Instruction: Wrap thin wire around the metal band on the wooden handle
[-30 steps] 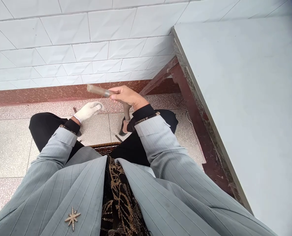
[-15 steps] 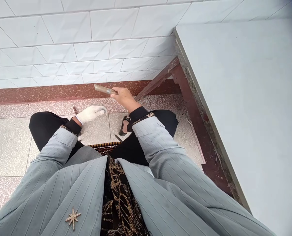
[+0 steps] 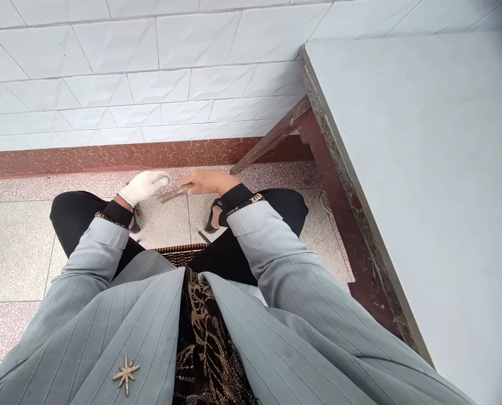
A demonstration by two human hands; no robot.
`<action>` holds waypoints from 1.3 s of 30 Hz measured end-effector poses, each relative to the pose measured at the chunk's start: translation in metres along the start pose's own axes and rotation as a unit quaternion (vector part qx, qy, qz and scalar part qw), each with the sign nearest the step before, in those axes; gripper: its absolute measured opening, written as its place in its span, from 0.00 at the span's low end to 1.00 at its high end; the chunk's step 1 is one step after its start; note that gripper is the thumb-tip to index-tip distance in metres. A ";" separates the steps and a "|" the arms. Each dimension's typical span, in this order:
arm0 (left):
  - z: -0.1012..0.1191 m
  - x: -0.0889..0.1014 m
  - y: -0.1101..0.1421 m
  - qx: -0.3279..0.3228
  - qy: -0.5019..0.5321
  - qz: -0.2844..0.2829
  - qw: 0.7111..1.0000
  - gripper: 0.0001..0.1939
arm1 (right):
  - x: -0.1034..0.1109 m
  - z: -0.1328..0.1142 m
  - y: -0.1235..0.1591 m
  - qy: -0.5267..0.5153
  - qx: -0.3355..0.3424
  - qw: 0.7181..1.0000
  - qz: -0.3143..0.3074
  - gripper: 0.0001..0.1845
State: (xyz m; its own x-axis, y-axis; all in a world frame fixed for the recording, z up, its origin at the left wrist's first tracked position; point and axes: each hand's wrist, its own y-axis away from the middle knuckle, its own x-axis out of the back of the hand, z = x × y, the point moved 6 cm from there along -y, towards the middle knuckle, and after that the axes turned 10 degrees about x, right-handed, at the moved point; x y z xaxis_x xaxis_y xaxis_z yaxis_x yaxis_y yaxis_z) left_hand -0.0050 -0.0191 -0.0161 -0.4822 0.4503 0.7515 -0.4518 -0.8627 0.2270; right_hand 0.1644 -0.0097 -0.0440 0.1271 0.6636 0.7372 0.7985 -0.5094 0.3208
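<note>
My left hand (image 3: 143,187), in a white knitted glove, is closed with its fingers curled over. A greyish rounded edge shows at its fingertips; what it holds, if anything, I cannot make out. Just to the right, my bare right hand (image 3: 206,181) grips a short brown brush-like tool (image 3: 171,195) with a metal band. The tool's free end points left and down, just below the gloved fingertips. Whether it touches the glove is unclear. Both hands are over the floor between my knees, in front of the wall.
A woven basket rim (image 3: 179,250) shows between my legs. A dark stick-like piece (image 3: 204,237) lies near my right shoe (image 3: 213,219). A white-topped table (image 3: 424,169) with a brown wooden frame stands at the right. The tiled wall (image 3: 128,50) rises ahead.
My right hand has come down and slightly left, tilting the brush-like tool so its free end points lower. My gloved left hand has moved slightly up and left.
</note>
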 end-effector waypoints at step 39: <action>-0.001 -0.028 -0.006 -0.041 -0.003 -0.083 0.996 0.21 | -0.004 -0.011 0.003 0.016 -0.018 0.998 -0.051 0.12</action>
State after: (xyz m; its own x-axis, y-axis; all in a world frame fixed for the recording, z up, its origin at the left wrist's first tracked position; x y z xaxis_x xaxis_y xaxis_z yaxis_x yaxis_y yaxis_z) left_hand 0.0104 -0.0259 -0.0390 -0.3917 0.5843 0.7108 -0.5852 -0.7543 0.2976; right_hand 0.1603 -0.0199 -0.0394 0.0276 0.6954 0.7181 0.7841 -0.4606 0.4160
